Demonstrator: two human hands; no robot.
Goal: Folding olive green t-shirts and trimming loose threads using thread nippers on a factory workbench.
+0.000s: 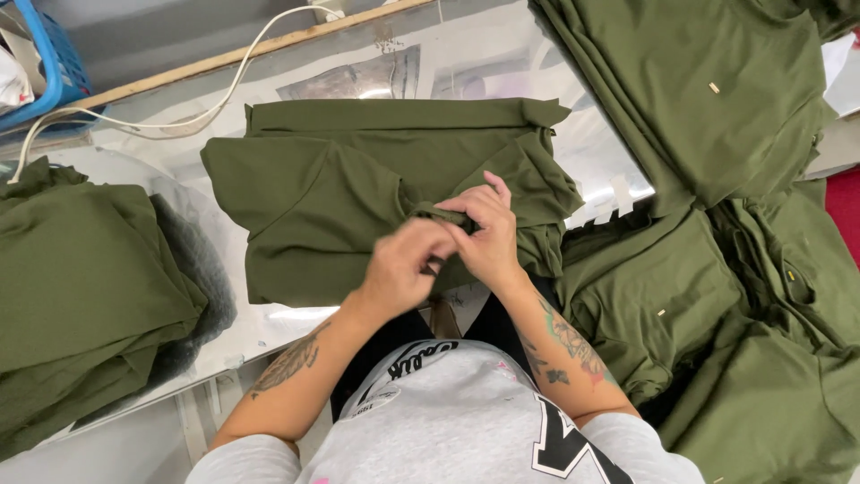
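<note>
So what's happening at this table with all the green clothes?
A person stands at a shiny table with an olive-green garment spread before them. The left hand and right hand meet at the garment's near edge, pinching a small bunch of fabric. A folded stack of similar green pieces lies to the left, a looser heap to the right.

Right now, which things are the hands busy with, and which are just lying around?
Busy with:
left hand and right hand pinching the green shirt.

Lying around:
left green pile, right green heap, blue basket, white cable.
</note>
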